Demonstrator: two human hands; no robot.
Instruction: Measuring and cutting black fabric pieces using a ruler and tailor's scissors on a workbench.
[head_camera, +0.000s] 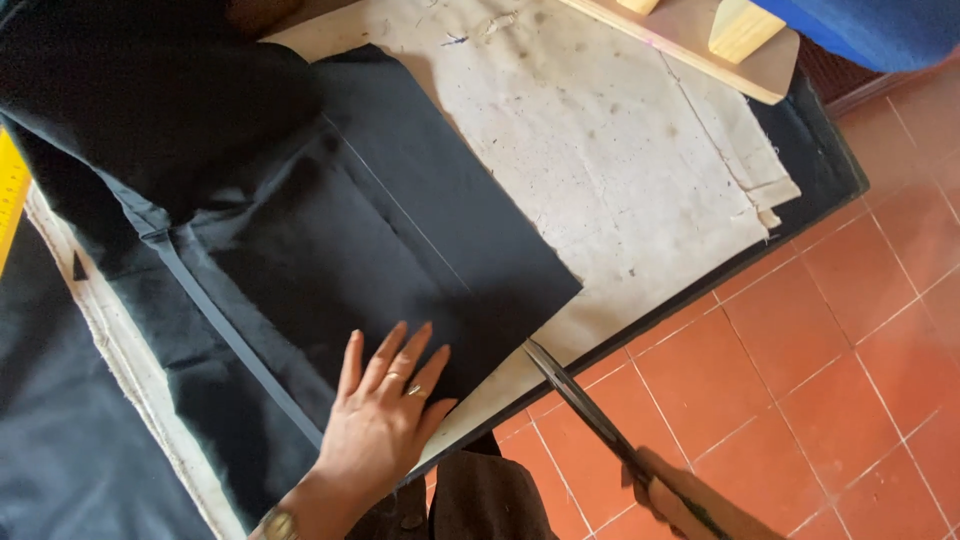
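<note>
L hand (378, 425) flat, fingers spread, pressing black fabric (330, 250) on the white-covered table (600, 150). R hand (685, 500) grips scissors (585, 410), blades together, tips at fabric's near edge.

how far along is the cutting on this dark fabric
Done: the dark fabric lies spread on the pale table cover, with a thin chalk line marked across it. In hand: the left hand presses flat near its front edge, and the right hand holds scissors off the table edge. Left: no cut along the line shows yet.
</note>
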